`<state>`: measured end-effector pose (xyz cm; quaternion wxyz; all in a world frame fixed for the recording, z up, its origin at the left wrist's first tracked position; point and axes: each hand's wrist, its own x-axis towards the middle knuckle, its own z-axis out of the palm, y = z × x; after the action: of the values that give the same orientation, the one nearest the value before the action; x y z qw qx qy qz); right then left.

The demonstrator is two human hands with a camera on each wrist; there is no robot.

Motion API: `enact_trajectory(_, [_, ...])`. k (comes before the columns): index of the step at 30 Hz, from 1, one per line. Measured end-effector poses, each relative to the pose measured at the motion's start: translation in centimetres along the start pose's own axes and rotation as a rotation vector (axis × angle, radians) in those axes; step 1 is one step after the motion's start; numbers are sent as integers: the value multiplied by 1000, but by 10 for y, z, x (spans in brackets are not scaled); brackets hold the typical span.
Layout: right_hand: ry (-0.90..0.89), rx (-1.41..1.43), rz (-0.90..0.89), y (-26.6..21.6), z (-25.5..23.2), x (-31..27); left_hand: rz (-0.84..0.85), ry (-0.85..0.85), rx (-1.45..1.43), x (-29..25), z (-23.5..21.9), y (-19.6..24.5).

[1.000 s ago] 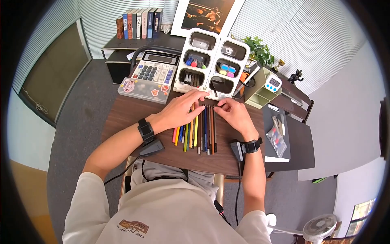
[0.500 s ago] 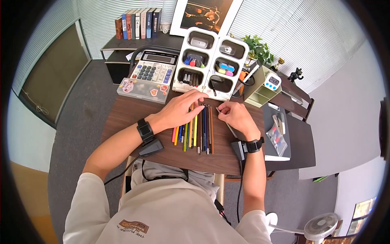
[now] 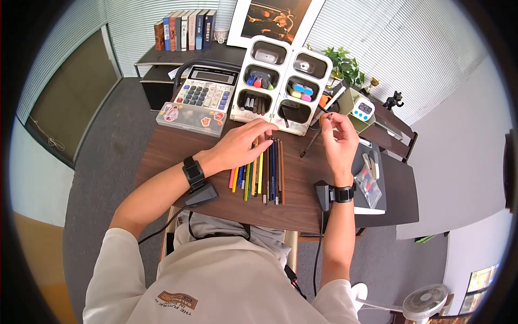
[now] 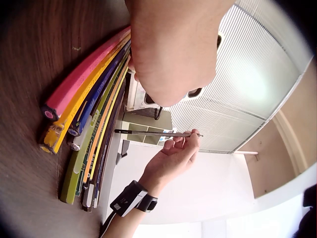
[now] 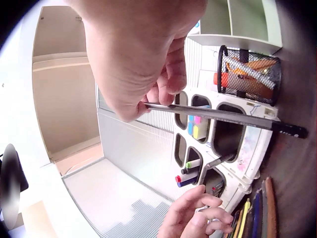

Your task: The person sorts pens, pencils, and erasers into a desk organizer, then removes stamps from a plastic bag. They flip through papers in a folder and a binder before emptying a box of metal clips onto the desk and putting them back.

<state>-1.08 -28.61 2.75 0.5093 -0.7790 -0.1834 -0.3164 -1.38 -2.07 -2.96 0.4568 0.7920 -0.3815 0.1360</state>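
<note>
My right hand (image 3: 341, 148) pinches a dark grey pencil (image 5: 223, 115) near its pointed end, with its black end slanting down toward the wooden tabletop. This hand is raised to the right of a row of colored pencils (image 3: 273, 173). Over the far ends of that row lies my left hand (image 3: 240, 144), fingers loosely bent, hiding some of the tips. Just beyond stands a white organizer (image 3: 282, 86) with several compartments. One slim dark pencil (image 3: 285, 117) leans in its lower right compartment; markers and highlighters fill others.
Left of the organizer sit a calculator (image 3: 202, 97) and a stickered clear box (image 3: 191, 120). A black mesh cup (image 5: 250, 82) with orange-handled items stands on the right, near a green holder (image 5: 247, 42) and a white timer (image 3: 362, 109). A plastic bag (image 3: 368, 190) lies at far right.
My right hand took the dark pencil from the row's right end, lifted it and moved right and away from the body with it. The left hand has stayed in place.
</note>
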Motion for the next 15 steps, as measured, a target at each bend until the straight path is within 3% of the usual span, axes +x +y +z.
enact_trajectory(6, [-95, -26, 86, 2, 1, -3, -18, -2, -2, 0, -1, 4])
enact_trajectory(8, [-356, -135, 238, -1, 0, -2, -15, -2, -5, 0, -1, 3])
enact_trajectory(10, [-420, -152, 216, 10, 3, -6, -16, 0, 2, 0, 0, 2])
enact_trajectory(12, [-615, -287, 274, 9, 3, -6, -13, 1, 2, 0, 0, 2])
enact_trajectory(15, [-617, -180, 447, 2, 2, -3, -2, 7, -1, 0, -1, 4])
